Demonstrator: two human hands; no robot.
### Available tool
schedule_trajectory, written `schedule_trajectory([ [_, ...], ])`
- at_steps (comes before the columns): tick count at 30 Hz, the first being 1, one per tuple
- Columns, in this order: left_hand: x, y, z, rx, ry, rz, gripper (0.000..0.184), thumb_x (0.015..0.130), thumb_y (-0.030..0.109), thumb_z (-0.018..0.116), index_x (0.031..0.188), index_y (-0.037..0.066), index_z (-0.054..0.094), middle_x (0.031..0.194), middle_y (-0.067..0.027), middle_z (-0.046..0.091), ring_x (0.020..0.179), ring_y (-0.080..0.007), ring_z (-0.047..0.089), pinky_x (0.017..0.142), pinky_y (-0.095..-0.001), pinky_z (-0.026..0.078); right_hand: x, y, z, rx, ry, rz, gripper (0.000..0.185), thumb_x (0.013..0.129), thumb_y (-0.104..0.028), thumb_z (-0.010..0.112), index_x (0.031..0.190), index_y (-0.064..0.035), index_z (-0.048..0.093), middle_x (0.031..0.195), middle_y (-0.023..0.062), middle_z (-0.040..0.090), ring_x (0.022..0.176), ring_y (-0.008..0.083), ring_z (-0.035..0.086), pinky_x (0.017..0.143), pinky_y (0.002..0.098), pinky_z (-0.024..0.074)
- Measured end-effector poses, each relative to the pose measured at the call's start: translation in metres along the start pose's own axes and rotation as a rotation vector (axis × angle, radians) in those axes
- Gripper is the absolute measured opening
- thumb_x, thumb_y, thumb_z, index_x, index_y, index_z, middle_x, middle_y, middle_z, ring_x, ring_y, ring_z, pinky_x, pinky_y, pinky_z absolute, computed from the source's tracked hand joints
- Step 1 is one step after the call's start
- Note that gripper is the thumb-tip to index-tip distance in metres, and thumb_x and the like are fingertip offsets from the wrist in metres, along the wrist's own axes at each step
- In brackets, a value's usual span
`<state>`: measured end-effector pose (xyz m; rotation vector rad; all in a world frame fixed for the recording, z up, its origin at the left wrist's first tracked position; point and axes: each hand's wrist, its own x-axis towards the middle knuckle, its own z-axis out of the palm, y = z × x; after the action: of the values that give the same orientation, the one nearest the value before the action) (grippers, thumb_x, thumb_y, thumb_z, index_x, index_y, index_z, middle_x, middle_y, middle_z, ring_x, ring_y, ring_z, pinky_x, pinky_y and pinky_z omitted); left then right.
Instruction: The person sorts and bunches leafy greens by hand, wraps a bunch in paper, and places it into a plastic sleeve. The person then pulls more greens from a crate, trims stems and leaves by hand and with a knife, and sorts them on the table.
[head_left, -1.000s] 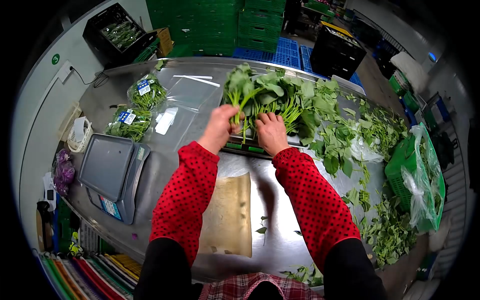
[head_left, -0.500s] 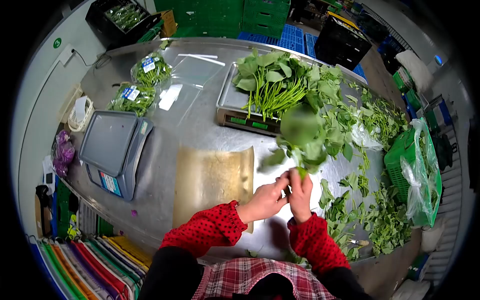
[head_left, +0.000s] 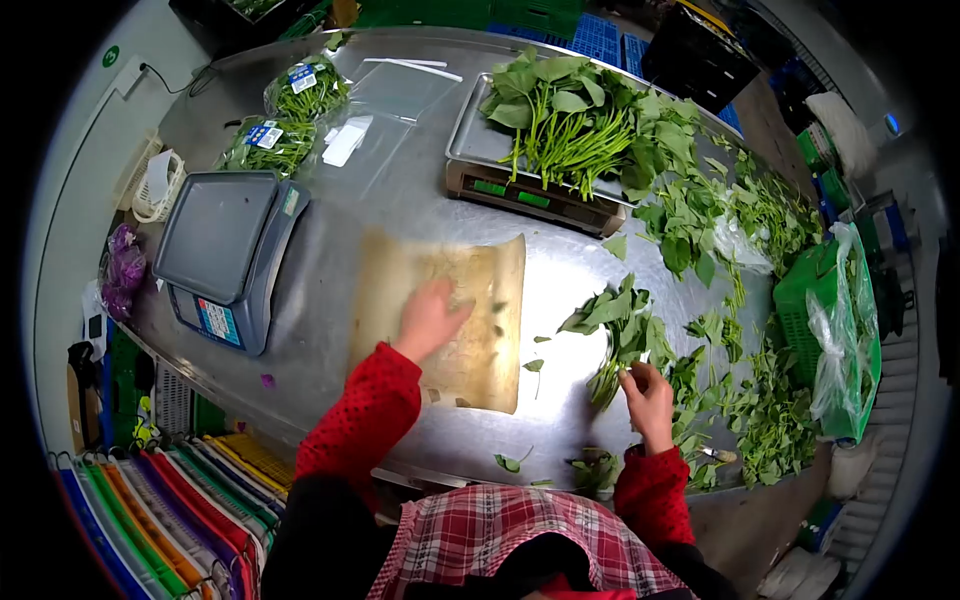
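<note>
My left hand (head_left: 432, 318) is over the brown sheet (head_left: 490, 330) on the metal table, its fingers apart and slightly blurred by motion. A bunch of leafy greens (head_left: 622, 325) lies to the right of the sheet, stems pointing down and left. My right hand (head_left: 650, 400) is at the right side of those stems, thumb and fingers pinched together against the bunch. A small whitish spot shows by the fingertips; what exactly they pinch is hidden. Behind, a larger pile of greens (head_left: 580, 125) rests on a scale (head_left: 530, 203) with green displays.
A grey scale (head_left: 215, 235) stands at left, below two bagged bundles of greens (head_left: 308, 88) and clear plastic bags (head_left: 400, 90). Loose greens (head_left: 765, 425) spread along the right side, beside a green basket (head_left: 800, 285) lined with plastic. A small brush-like object (head_left: 718, 455) lies near the front edge.
My hands have parted: the left has moved left over the brown sheet, the right slightly right and down. The bunch both hands held up is now lower, on the table. The view has tilted down.
</note>
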<state>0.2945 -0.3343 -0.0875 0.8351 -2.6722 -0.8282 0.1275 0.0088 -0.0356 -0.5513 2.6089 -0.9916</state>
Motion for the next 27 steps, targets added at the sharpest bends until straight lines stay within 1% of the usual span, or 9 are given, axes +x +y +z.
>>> schedule_trajectory([
  [3,0.064,0.0,-0.04,-0.373,0.121,-0.24,0.055,0.084,0.042,0.066,0.11,-0.006,0.062,0.087,-0.0204,0.068,0.082,-0.0331,0.066,0.074,-0.0392,0.051,0.037,-0.019,0.0,0.493,-0.195,0.087,0.037,0.092,-0.024,0.065,0.114,0.0051,0.061,0.096,0.0092,0.068,0.079,0.0127,0.064,0.067,0.0251,0.0503],
  [6,0.112,0.021,-0.067,-0.404,0.259,-0.086,0.058,0.081,0.048,0.068,0.102,-0.006,0.066,0.08,-0.0195,0.068,0.073,-0.031,0.066,0.069,-0.0379,0.051,0.102,-0.075,-0.009,0.578,-0.206,0.043,0.044,0.094,-0.03,0.061,0.119,0.0061,0.057,0.099,0.0095,0.067,0.079,0.0116,0.063,0.067,0.0246,0.0499],
  [10,0.224,0.058,-0.078,-0.168,-0.145,-0.134,0.06,0.075,0.055,0.072,0.082,-0.004,0.069,0.071,-0.0126,0.065,0.068,-0.0194,0.061,0.064,-0.0322,0.048,0.201,-0.13,-0.008,0.723,-0.21,0.077,0.052,0.089,-0.044,0.066,0.107,0.0045,0.061,0.092,0.009,0.065,0.073,0.0142,0.063,0.061,0.0255,0.0487],
  [11,0.244,0.057,-0.06,-0.19,-0.034,-0.068,0.068,0.071,0.063,0.071,0.072,-0.005,0.065,0.066,-0.011,0.062,0.062,-0.019,0.059,0.059,-0.034,0.045,0.232,-0.13,0.0,0.732,-0.237,0.133,0.056,0.088,-0.046,0.066,0.11,0.0041,0.058,0.09,0.0082,0.065,0.071,0.0135,0.062,0.06,0.0259,0.0486],
  [14,0.271,0.092,-0.063,-0.489,-0.245,-0.203,0.066,0.069,0.065,0.073,0.069,0.0,0.063,0.061,-0.0071,0.057,0.05,-0.0163,0.052,0.049,-0.0306,0.04,0.285,-0.143,0.018,0.759,-0.327,0.197,0.058,0.085,-0.051,0.069,0.109,0.0005,0.057,0.083,0.0062,0.063,0.063,0.0124,0.059,0.054,0.0262,0.0466],
  [15,0.285,0.093,-0.046,-0.634,-0.28,-0.225,0.063,0.069,0.063,0.075,0.072,0.001,0.063,0.059,-0.0053,0.055,0.049,-0.0136,0.051,0.046,-0.0269,0.039,0.293,-0.156,0.026,0.763,-0.293,0.217,0.05,0.079,-0.05,0.076,0.094,-0.005,0.061,0.067,-0.0014,0.055,0.055,0.0113,0.058,0.047,0.0244,0.0431],
  [18,0.303,0.093,-0.029,-0.823,-0.348,-0.294,0.051,0.075,0.05,0.077,0.074,0.002,0.062,0.055,-0.0023,0.055,0.042,-0.0104,0.049,0.04,-0.023,0.037,0.324,-0.17,0.05,0.812,-0.363,0.193,0.04,0.079,-0.046,0.076,0.08,-0.0115,0.056,0.062,-0.005,0.047,0.05,0.0086,0.05,0.043,0.0236,0.036],
  [23,0.305,0.075,-0.025,-1.01,-0.38,-0.345,0.042,0.077,0.04,0.08,0.071,0.002,0.062,0.052,-0.0029,0.053,0.039,-0.0114,0.047,0.035,-0.0244,0.034,0.322,-0.18,0.055,0.936,-0.706,0.189,0.019,0.09,-0.031,0.067,0.085,-0.0152,0.058,0.062,-0.0082,0.047,0.045,0.0042,0.03,0.042,0.0228,0.0195],
  [27,0.259,0.072,-0.051,-1.137,-0.464,-0.222,0.028,0.082,0.029,0.076,0.08,0.004,0.066,0.06,-0.0001,0.059,0.043,-0.0082,0.05,0.037,-0.0224,0.034,0.285,-0.191,0.052,0.82,-0.779,0.057,0.02,0.089,-0.027,0.07,0.096,-0.0097,0.063,0.064,-0.0056,0.051,0.048,0.0059,0.038,0.044,0.0237,0.027],
])
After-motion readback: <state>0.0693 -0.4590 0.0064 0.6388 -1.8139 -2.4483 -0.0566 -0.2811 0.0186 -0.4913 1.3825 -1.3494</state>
